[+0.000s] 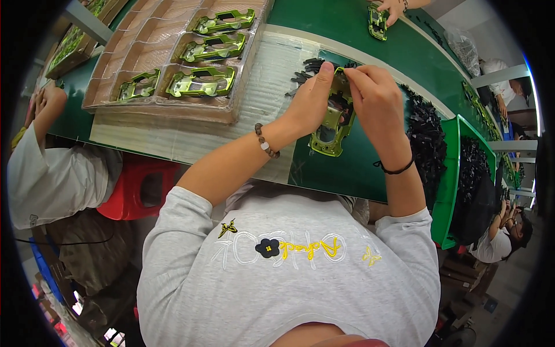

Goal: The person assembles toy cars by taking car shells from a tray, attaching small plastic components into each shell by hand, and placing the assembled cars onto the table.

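A glossy green toy car body shell (329, 141) is tilted over the table edge in front of me, its window openings showing. My left hand (309, 107) grips it along its left side, thumb up near the far end. At that far end the fingers of my right hand (378, 98) are pinched together against the shell's rim. Whatever sits between those fingertips is hidden. Small black plastic parts (302, 76) lie in a loose cluster just beyond my left hand.
At left, a brown compartment tray (231, 113) holds several green car shells (202, 82). To the right are a heap of black parts (425, 124) and a green bin (454, 173) with more. Across the table, another person's hand (394, 8) holds a green shell. A neighbour's hands (49, 101) are left, beside a red stool (136, 188).
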Action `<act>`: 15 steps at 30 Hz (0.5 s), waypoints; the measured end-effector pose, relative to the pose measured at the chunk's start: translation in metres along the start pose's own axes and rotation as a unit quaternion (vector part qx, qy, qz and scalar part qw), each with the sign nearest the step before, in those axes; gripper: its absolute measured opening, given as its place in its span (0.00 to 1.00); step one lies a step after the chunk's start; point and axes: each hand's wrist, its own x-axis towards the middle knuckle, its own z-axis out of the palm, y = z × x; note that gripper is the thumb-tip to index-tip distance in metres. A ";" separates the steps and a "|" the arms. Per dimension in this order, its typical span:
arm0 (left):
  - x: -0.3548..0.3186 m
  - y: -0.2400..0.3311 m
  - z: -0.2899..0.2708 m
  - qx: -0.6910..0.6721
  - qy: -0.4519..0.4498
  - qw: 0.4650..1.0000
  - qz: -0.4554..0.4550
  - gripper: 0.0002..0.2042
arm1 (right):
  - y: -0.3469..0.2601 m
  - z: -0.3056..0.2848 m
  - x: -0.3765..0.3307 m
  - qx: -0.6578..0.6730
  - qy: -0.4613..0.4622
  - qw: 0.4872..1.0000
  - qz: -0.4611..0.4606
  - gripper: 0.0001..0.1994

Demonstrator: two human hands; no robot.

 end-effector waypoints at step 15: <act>0.000 0.000 -0.002 0.013 0.025 0.999 -0.016 0.30 | 0.001 -0.003 0.000 -0.013 0.006 1.000 -0.025 0.09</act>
